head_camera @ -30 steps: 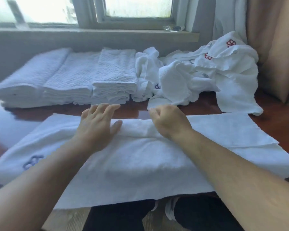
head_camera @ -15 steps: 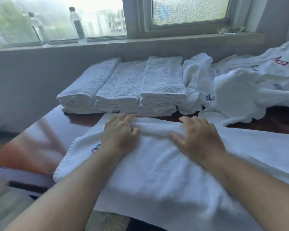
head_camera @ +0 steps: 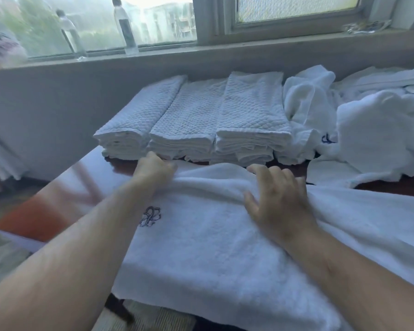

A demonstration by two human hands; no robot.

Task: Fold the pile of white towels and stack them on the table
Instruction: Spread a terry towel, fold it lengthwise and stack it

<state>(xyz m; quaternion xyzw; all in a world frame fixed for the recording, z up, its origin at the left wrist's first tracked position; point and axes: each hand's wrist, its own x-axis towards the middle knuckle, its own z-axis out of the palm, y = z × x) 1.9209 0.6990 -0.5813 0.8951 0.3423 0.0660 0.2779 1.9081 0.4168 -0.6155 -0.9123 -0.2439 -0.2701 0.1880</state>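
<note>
White towel [head_camera: 213, 247] spread across the near edge of the table [head_camera: 65, 185], left hand [head_camera: 153, 170] pinching its far fold, fingers curled; right hand [head_camera: 280, 201] pressing on top, fingers relaxed; folded stacks [head_camera: 191, 120] just behind, unfolded pile [head_camera: 368, 130] to their right

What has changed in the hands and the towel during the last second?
The left hand, flat on the towel before, has slid to its far left end and now grips the folded edge. The right hand, a loose fist a second ago, has opened and rests spread on the towel. The three folded stacks and the unfolded pile stayed as they were.
</note>
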